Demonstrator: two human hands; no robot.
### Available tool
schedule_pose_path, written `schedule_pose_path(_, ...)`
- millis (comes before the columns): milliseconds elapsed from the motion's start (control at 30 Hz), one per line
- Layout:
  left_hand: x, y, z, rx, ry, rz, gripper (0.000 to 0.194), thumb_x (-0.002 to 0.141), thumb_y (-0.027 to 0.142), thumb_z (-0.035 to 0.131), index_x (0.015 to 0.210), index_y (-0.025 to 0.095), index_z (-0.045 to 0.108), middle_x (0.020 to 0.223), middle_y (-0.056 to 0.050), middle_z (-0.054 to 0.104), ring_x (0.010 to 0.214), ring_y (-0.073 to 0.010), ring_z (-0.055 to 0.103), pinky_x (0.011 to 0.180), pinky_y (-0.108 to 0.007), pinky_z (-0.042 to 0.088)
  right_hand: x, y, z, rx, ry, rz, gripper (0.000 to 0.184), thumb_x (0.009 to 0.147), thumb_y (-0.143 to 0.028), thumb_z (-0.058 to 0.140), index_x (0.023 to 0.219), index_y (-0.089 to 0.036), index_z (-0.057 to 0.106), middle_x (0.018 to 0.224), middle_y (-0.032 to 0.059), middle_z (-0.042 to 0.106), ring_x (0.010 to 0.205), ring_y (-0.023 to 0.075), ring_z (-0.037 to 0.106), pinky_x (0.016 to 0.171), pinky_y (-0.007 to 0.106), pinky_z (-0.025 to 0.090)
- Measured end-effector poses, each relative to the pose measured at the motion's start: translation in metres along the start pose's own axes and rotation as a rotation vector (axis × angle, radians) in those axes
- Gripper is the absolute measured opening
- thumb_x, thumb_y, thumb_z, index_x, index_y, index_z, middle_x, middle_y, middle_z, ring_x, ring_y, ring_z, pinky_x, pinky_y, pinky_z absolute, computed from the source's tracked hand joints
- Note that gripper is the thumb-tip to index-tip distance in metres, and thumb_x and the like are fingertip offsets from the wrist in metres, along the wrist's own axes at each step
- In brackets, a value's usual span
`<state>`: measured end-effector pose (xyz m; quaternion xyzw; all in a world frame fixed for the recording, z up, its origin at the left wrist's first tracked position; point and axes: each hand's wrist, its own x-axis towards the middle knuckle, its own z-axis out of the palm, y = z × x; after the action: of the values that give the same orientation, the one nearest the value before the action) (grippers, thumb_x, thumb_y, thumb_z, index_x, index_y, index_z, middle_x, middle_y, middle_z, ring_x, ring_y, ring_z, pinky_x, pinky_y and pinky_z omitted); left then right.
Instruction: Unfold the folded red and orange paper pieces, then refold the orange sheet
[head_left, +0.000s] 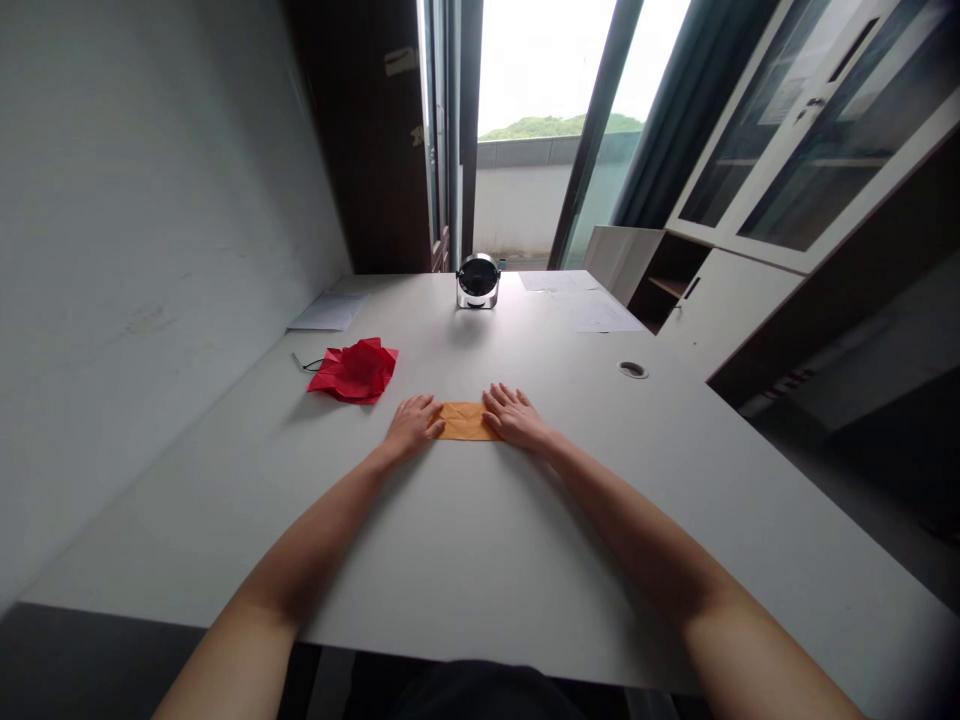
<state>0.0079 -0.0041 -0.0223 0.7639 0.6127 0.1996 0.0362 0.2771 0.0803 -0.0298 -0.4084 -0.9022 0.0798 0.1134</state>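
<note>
A flat orange strip, folded paper by its look (463,421), lies crosswise on the white table (480,540), with crease lines across its face. My left hand (415,424) rests on its left end, the fingers stretched out and the thumb on the strip. On the right end lies my right hand (515,414), palm down with fingers spread. Both ends of the strip are partly hidden under the hands. To the left, beyond my left hand, sits a red crumpled piece of paper or thin cloth (356,371) with a dark cord loop at its left side.
A round black lamp or fan on a metal stand (478,280) stands at the table's far edge. Papers lie at the back left (328,311) and back right (600,310). A cable hole (632,370) is on the right. A wall (150,250) borders the left side.
</note>
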Motion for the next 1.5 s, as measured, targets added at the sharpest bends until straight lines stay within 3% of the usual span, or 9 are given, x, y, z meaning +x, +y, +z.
schedule_pose_path(133, 0.000, -0.003, 0.004, 0.012, 0.043, -0.010, 0.038, 0.092, 0.040, 0.057, 0.127, 0.027, 0.062, 0.143, -0.009, 0.055, 0.133, -0.0286, 0.046, 0.113, -0.048, 0.033, -0.006, -0.015, -0.003, -0.013, 0.096, -0.108, 0.058, 0.102, -0.047, 0.035, 0.154, -0.022, 0.038, 0.163, 0.0106, 0.024, 0.152, 0.0280, 0.019, 0.123, 0.051, 0.010)
schedule_pose_path(267, -0.001, -0.008, 0.004, 0.017, 0.083, -0.061, 0.041, 0.091, 0.041, 0.057, 0.129, 0.025, 0.060, 0.141, -0.011, 0.055, 0.132, -0.0293, 0.046, 0.113, -0.046, 0.032, -0.011, -0.039, -0.004, 0.054, 0.003, -0.290, 0.054, 0.104, -0.047, 0.034, 0.153, -0.027, 0.039, 0.161, 0.0068, 0.031, 0.151, 0.0262, 0.022, 0.123, 0.049, 0.014)
schedule_pose_path(500, -0.003, -0.011, -0.004, 0.044, 0.187, -0.226, 0.071, 0.085, 0.048, 0.065, 0.146, 0.017, 0.044, 0.131, -0.018, 0.058, 0.123, -0.0348, 0.050, 0.107, -0.047, 0.035, -0.007, -0.023, -0.002, 0.047, -0.019, -0.191, 0.057, 0.102, -0.056, 0.036, 0.152, -0.030, 0.041, 0.160, 0.0064, 0.034, 0.149, 0.0277, 0.027, 0.122, 0.048, 0.020)
schedule_pose_path(767, -0.003, 0.001, -0.010, -0.015, 0.203, 0.040, 0.075, 0.089, 0.024, 0.061, 0.156, 0.026, 0.026, 0.123, -0.011, 0.061, 0.113, -0.0273, 0.058, 0.100, -0.041, 0.046, -0.008, -0.023, -0.005, 0.031, -0.031, -0.179, 0.060, 0.101, -0.058, 0.035, 0.152, -0.027, 0.042, 0.161, 0.0079, 0.032, 0.149, 0.0279, 0.026, 0.122, 0.046, 0.018)
schedule_pose_path(900, -0.004, 0.008, -0.012, -0.040, 0.110, 0.154, 0.073, 0.093, 0.026, 0.057, 0.158, 0.027, 0.022, 0.125, -0.008, 0.066, 0.111, -0.0251, 0.062, 0.099, -0.041, 0.048, -0.008, -0.023, -0.007, 0.024, -0.038, -0.180, 0.059, 0.101, -0.056, 0.038, 0.152, -0.026, 0.042, 0.161, 0.0081, 0.032, 0.149, 0.0275, 0.026, 0.122, 0.044, 0.018)
schedule_pose_path(1067, -0.002, 0.009, -0.012, -0.043, -0.110, 0.294, 0.041, 0.100, 0.043, 0.046, 0.138, 0.031, 0.057, 0.140, -0.004, 0.060, 0.132, -0.0236, 0.052, 0.114, -0.041, 0.037, -0.008, -0.023, -0.006, 0.044, 0.022, -0.144, 0.059, 0.098, -0.058, 0.044, 0.148, -0.026, 0.047, 0.158, 0.0088, 0.037, 0.147, 0.0284, 0.030, 0.122, 0.047, 0.017)
schedule_pose_path(1267, -0.005, 0.009, -0.006, 0.053, -0.331, 0.316, 0.068, 0.099, 0.059, 0.038, 0.159, 0.030, 0.022, 0.166, -0.005, 0.020, 0.154, -0.0249, 0.015, 0.123, -0.050, 0.011, -0.007, -0.031, 0.000, 0.044, 0.096, -0.138, 0.059, 0.101, -0.054, 0.039, 0.151, -0.024, 0.041, 0.158, 0.0111, 0.037, 0.149, 0.0263, 0.028, 0.122, 0.049, 0.011)
schedule_pose_path(1367, -0.006, 0.010, -0.003, 0.048, -0.360, 0.328, 0.070, 0.099, 0.061, 0.035, 0.159, 0.030, 0.018, 0.166, -0.004, 0.015, 0.154, -0.0242, 0.011, 0.124, -0.049, 0.007, -0.003, -0.030, 0.004, 0.045, 0.050, -0.114, 0.049, 0.103, -0.045, 0.035, 0.147, -0.027, 0.046, 0.159, 0.0082, 0.036, 0.148, 0.0265, 0.028, 0.120, 0.050, 0.017)
schedule_pose_path(1500, -0.004, 0.009, -0.003, 0.008, -0.278, 0.306, 0.057, 0.101, 0.054, 0.035, 0.153, 0.030, 0.037, 0.162, -0.004, 0.031, 0.150, -0.0247, 0.025, 0.122, -0.048, 0.017, 0.003, -0.012, 0.008, 0.031, 0.098, 0.137, 0.047, 0.102, -0.038, 0.039, 0.144, -0.021, 0.049, 0.156, 0.0130, 0.040, 0.145, 0.0304, 0.032, 0.117, 0.052, 0.022)
